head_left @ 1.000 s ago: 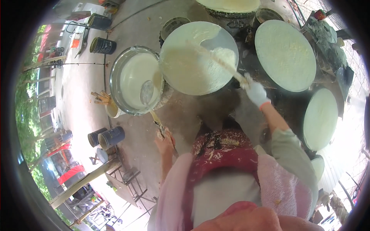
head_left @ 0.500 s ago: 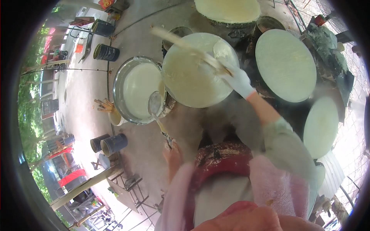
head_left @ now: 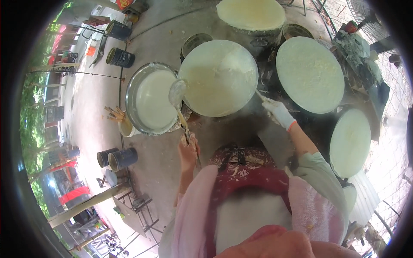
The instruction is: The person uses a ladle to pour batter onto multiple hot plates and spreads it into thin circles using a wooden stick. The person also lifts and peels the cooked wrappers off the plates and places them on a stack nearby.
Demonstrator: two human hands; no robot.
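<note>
Griddle (head_left: 219,79): round, coated in pale batter, directly ahead of me, between my hands.
Batter basin (head_left: 148,101): metal, touching the griddle's left rim.
Ladle (head_left: 178,101): my left hand (head_left: 188,148) is clamped on the handle; long axis runs up and away from my grip, bowl over the basin-griddle junction.
Spreader stick (head_left: 259,95): my gloved right hand (head_left: 278,112) is closed on it at the griddle's right edge.

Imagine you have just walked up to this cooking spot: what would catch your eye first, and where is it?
Several big round griddles coated with pale batter dominate the scene, the nearest one straight ahead of the person. To its left stands a wide metal basin of white batter, and the left hand holds a ladle raised between the two. The gloved right hand grips a thin stick at that griddle's right edge.
</note>
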